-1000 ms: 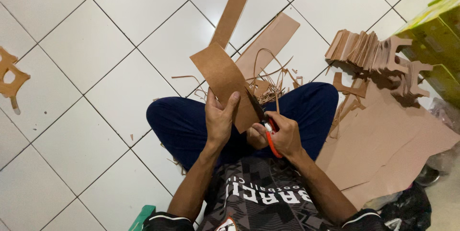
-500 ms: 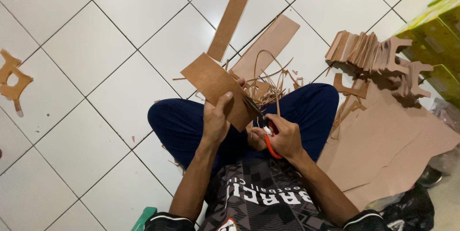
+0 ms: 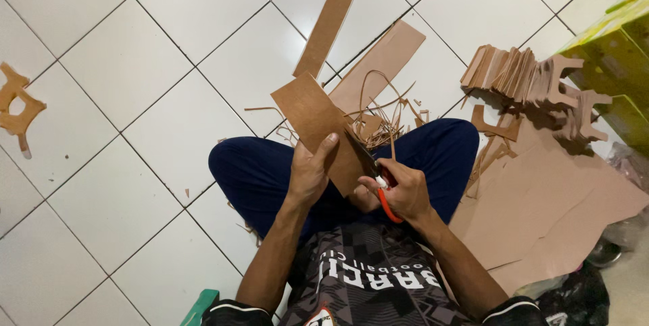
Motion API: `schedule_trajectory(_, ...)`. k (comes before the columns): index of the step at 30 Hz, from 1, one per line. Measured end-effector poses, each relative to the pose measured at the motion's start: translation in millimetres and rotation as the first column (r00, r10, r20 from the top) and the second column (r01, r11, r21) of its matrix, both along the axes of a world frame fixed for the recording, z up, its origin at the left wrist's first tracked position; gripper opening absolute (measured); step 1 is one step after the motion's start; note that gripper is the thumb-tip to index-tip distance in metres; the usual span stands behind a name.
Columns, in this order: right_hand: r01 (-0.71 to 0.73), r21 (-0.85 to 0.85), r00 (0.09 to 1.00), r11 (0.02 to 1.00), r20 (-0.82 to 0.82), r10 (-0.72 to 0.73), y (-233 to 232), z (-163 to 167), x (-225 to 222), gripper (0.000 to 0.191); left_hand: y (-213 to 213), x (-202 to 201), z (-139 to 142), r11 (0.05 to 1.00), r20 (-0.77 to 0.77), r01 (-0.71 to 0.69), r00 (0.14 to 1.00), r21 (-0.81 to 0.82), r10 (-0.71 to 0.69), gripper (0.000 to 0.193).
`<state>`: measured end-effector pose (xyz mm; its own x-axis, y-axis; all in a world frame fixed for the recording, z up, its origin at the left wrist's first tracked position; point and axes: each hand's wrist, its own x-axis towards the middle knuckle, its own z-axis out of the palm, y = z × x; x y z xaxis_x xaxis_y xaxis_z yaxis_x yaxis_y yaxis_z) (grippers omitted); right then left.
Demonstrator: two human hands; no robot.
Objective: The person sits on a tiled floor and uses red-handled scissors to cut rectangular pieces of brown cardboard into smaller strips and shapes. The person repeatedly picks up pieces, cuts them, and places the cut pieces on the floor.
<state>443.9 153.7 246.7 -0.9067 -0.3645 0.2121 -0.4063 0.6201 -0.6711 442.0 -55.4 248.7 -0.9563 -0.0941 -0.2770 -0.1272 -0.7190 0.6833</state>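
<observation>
I sit cross-legged on white floor tiles. My left hand (image 3: pixel 309 176) grips a brown cardboard piece (image 3: pixel 316 118) by its near end and holds it tilted up over my lap. My right hand (image 3: pixel 400 189) is closed on red-handled scissors (image 3: pixel 385 199) whose blades meet the right edge of that cardboard. Thin cardboard strips and offcuts (image 3: pixel 382 118) lie on the floor just beyond my knees.
A long cardboard strip (image 3: pixel 329 20) and a wider piece (image 3: pixel 378 62) lie ahead. A stack of cut cardboard shapes (image 3: pixel 527 79) and large cardboard sheets (image 3: pixel 547 197) are to the right, beside a yellow-green box (image 3: pixel 618 49). A cut-out shape (image 3: pixel 17 106) lies far left.
The cardboard piece in my left hand has turned and shifted slightly left, and the scissors have advanced along its edge.
</observation>
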Motion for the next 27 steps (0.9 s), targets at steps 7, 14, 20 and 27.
schedule_trajectory(7,0.02,-0.037,0.996,0.999,0.087,-0.016,2.5,-3.1,4.4,0.044,2.2,-1.9,2.4,0.999,0.047,0.013,0.999,-0.039,-0.012,0.043)
schedule_trajectory(14,0.014,-0.041,1.0,0.999,-0.012,-0.015,-1.5,-0.5,-0.5,0.047,7.9,0.9,6.9,0.992,0.116,0.054,0.992,-0.114,-0.041,0.039)
schedule_trajectory(20,0.011,-0.084,0.996,0.996,0.088,-0.003,-0.7,-4.1,1.3,0.04,4.0,1.4,2.4,0.996,0.09,0.067,0.994,-0.056,-0.062,0.042)
schedule_trajectory(27,0.012,-0.037,1.0,0.999,0.011,-0.012,-2.0,-0.2,0.2,0.043,3.1,-0.8,-4.0,0.992,0.162,0.055,0.986,-0.111,-0.036,0.041)
